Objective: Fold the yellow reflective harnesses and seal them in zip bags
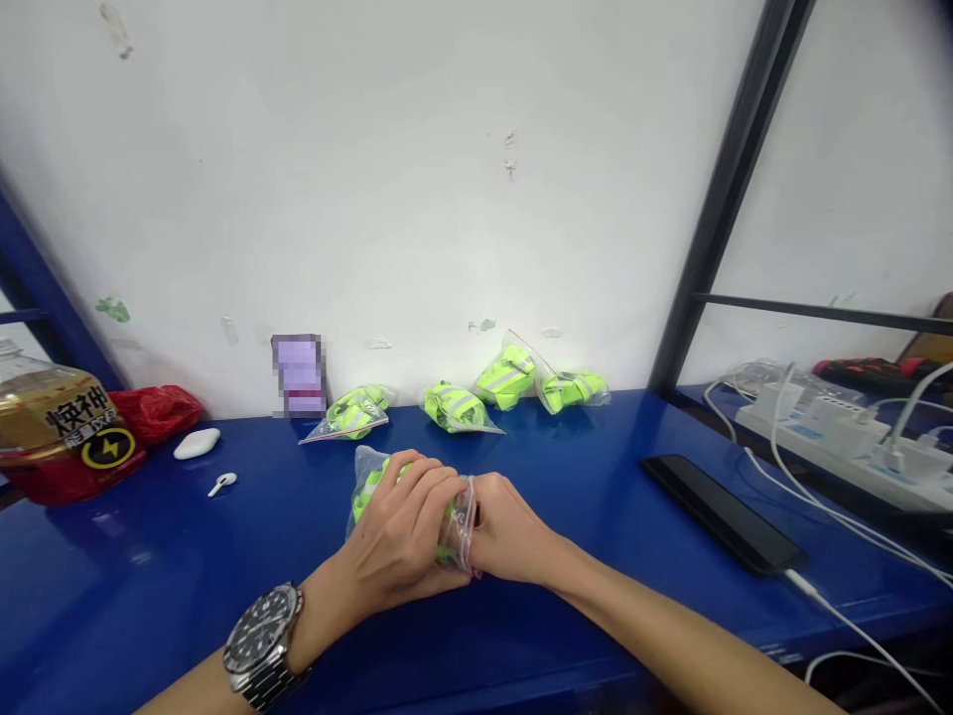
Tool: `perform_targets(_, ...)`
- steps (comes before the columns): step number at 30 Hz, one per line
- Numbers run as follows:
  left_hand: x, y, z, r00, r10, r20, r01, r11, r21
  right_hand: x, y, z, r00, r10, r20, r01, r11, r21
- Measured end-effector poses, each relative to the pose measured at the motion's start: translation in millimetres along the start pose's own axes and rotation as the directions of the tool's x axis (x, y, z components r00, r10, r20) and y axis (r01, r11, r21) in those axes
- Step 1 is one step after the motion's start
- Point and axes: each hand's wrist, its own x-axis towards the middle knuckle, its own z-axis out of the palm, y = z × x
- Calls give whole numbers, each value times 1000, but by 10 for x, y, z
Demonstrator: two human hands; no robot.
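Note:
Over the blue table, my left hand (pixel 406 526), with a metal watch on its wrist, wraps round a clear plastic zip bag (pixel 460 524). Inside the bag is a folded neon-yellow strap with a pale reflective stripe, partly covered by my fingers. At the bag's mouth, my right hand (pixel 510 526) is closed against the edge, its fingertips hidden in or behind the plastic. Beyond my hands, several similar bags of yellow strap lie along the wall, among them one at the left (pixel 357 412) and one at the right (pixel 573 389).
A phone with a blurred screen (pixel 301 375) leans on the wall. Leftward are an earbud case (pixel 198 444), an earbud (pixel 221 484), a red plastic bag (pixel 160 412) and a large bottle (pixel 64 432). A black phone (pixel 722 511) charges at right, near a power strip (pixel 849 442) with cables.

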Motion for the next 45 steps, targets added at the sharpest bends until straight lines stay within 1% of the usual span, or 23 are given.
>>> perform_targets(5,-17,-18,18,999,-32,18,32,999,44,23,44,-65,990,-133,-43,129,988,-87)
perform_targets(7,-23,-25,22,998,-54,27,52,996,66,33,76,-108,974,-208,-94,199,975,-98)
perform_targets(9,-32,-42,22,996,-93,17,90,991,99,29,93,-170,932,-310,-190,293,949,-111)
perform_targets(11,-47,-74,22,989,-149,-27,151,978,142,11,90,-244,866,-416,-276,389,909,-151)
perform_targets(12,-56,-94,22,982,-184,-52,190,969,159,-1,84,-281,839,-460,-291,427,888,-173)
perform_targets(13,-66,-117,23,972,-222,-76,232,957,172,-14,78,-317,821,-492,-290,454,871,-189)
perform_targets(14,-76,-141,24,962,-256,-98,270,946,180,-26,73,-348,816,-510,-272,470,860,-201)
perform_targets(16,-94,-183,24,947,-301,-114,318,930,184,-43,71,-395,836,-505,-216,462,859,-222)
perform_targets(18,-105,-213,22,945,-306,-116,323,930,179,-50,78,-425,865,-472,-173,426,871,-246)
perform_targets(20,-106,-227,20,948,-298,-116,314,934,168,-45,87,-448,880,-452,-147,404,874,-271)
perform_targets(23,-93,-227,11,940,-321,-116,335,932,139,-18,91,-502,864,-472,-174,395,851,-347)
perform_targets(25,-76,-224,-8,931,-356,-75,363,925,110,10,84,-559,838,-499,-219,376,821,-430)
perform_targets(27,-49,-227,-51,920,-393,-8,392,917,78,44,76,-630,815,-521,-253,345,788,-510)
perform_targets(30,22,-258,-179,906,-419,68,419,908,15,92,66,-743,801,-548,-241,327,737,-592)
perform_targets(32,84,-302,-308,904,-409,128,416,908,-39,113,58,-811,796,-568,-211,336,703,-626)
perform_targets(35,183,-398,-539,893,-354,276,391,916,-88,119,24,-884,781,-599,-179,371,675,-638)
perform_targets(37,254,-474,-693,867,-309,391,377,920,-108,110,-22,-909,770,-616,-168,404,674,-619)
perform_targets(38,294,-512,-763,847,-287,447,373,920,-117,103,-53,-916,768,-620,-158,421,676,-605)
perform_targets(39,339,-548,-827,826,-263,499,371,920,-130,96,-87,-921,772,-620,-142,438,680,-589)
perform_targets(41,440,-610,-927,793,-198,576,354,920,-171,76,-162,-931,797,-599,-82,464,692,-553)
perform_targets(43,545,-656,-986,771,-115,626,316,923,-220,48,-234,-946,834,-551,-3,473,720,-508)
perform_targets(45,628,-688,-1008,757,-57,651,280,928,-245,9,-291,-969,867,-495,57,461,752,-472)
